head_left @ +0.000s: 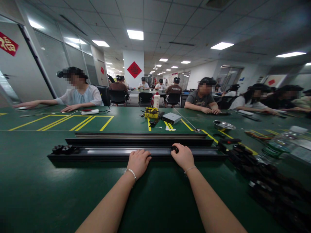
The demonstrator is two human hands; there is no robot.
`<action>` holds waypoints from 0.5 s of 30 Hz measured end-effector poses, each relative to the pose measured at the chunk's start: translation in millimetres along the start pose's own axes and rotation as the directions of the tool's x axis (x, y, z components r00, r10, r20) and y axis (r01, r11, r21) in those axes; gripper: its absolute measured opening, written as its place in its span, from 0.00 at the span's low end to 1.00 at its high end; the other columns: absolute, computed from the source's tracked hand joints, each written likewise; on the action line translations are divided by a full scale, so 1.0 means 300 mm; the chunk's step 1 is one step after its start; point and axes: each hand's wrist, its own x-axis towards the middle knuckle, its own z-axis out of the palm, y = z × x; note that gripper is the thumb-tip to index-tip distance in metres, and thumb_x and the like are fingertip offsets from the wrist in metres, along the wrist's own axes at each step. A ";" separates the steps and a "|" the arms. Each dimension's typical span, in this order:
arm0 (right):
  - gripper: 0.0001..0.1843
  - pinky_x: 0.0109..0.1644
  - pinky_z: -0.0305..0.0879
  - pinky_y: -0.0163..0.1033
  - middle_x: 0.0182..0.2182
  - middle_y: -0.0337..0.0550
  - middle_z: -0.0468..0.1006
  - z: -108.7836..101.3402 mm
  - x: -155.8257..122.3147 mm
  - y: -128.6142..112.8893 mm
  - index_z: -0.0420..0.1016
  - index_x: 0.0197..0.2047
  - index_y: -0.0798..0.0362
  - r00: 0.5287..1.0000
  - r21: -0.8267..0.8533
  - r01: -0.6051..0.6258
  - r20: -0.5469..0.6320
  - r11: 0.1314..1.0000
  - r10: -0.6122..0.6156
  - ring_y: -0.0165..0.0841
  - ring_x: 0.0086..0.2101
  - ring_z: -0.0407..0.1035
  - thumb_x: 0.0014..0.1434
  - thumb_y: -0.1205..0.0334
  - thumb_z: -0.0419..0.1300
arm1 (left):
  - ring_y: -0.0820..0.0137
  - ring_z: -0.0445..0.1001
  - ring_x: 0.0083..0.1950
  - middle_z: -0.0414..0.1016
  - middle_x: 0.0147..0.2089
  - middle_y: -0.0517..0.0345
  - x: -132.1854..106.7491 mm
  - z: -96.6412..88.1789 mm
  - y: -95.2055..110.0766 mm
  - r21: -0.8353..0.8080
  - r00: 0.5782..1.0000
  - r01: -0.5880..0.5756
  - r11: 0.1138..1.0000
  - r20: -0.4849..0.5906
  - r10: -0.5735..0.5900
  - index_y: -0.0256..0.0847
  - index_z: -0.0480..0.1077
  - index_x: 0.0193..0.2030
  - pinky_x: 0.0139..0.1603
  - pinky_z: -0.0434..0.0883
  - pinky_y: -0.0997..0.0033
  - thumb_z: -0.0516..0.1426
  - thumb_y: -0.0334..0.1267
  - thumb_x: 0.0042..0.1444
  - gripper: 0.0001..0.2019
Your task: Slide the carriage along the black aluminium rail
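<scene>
Your right hand (183,157) pinches a small black piece (175,149) over the nearest long rail (160,156); your left hand (139,164) curls at the rail's near edge, its grip unclear. Green tabletop (157,194) spreads toward you; black parts (262,174) flank the right end.

1 yellow basket (148,115), cables (151,111) inside | 1 white bottle (156,100) behind | 1 grey box (171,118) nearby
</scene>
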 end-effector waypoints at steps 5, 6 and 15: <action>0.16 0.55 0.48 0.44 0.41 0.42 0.74 0.001 -0.005 0.001 0.72 0.41 0.48 0.999 -0.021 -0.011 -0.032 1.000 0.010 0.36 0.49 0.61 0.52 0.55 0.50 | 0.69 0.64 0.43 0.70 0.39 0.59 0.001 0.001 0.001 0.003 1.000 0.002 1.000 0.002 -0.002 0.49 0.67 0.41 0.43 0.55 0.65 0.44 0.44 0.58 0.13; 0.16 0.54 0.49 0.44 0.41 0.42 0.74 0.000 -0.005 0.001 0.72 0.41 0.48 0.999 -0.020 -0.014 -0.031 1.000 0.013 0.36 0.49 0.61 0.53 0.54 0.49 | 0.69 0.65 0.42 0.70 0.39 0.59 0.001 0.001 0.001 0.003 1.000 -0.004 1.000 -0.005 0.004 0.49 0.67 0.41 0.43 0.55 0.65 0.44 0.44 0.58 0.13; 0.15 0.53 0.52 0.40 0.40 0.40 0.75 0.015 0.001 0.004 0.73 0.40 0.48 0.998 -0.011 -0.037 -0.054 0.999 0.037 0.34 0.48 0.62 0.52 0.56 0.50 | 0.69 0.65 0.43 0.70 0.39 0.59 0.001 -0.003 0.003 0.002 1.000 -0.002 1.000 0.000 0.002 0.48 0.66 0.41 0.43 0.55 0.66 0.44 0.44 0.58 0.12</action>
